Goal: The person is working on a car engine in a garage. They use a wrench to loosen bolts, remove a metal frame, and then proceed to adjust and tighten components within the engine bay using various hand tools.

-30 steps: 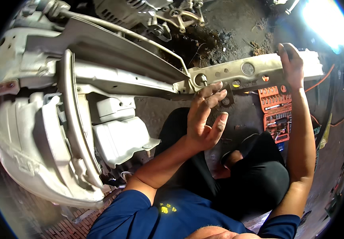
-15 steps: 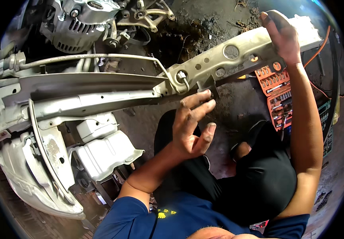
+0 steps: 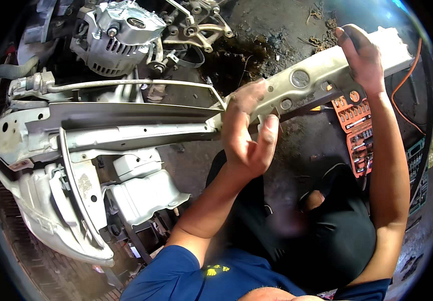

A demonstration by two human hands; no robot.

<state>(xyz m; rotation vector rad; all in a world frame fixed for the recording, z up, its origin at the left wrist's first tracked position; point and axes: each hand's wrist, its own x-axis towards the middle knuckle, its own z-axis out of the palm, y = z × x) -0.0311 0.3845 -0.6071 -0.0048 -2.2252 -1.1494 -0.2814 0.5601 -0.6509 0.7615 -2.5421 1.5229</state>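
A long pale metal beam (image 3: 322,75) with round holes slants from the middle up to the far right. Near its far right end my right hand (image 3: 364,62) is wrapped over the upper edge, gripping it. My left hand (image 3: 246,130) is at the beam's nearer end, fingers and thumb apart, the fingertips smeared by motion over the metal. A thin bent metal pipe (image 3: 136,81) runs in from the left and goes out of sight behind those fingers. Below it lies a long silver rail (image 3: 141,134), its right end meeting the beam beside my left hand.
An alternator (image 3: 126,35) and a metal bracket (image 3: 196,30) are at the far left. White molded covers (image 3: 148,195) and a curved pale part (image 3: 50,215) lie nearer. An orange socket set (image 3: 359,145) and an orange cable (image 3: 399,95) are on the right. Dark oil stains the floor (image 3: 241,60).
My left hand has moved up onto the beam's near end, covering the pipe's tip. My right hand keeps its grip. The whole view has shifted slightly.
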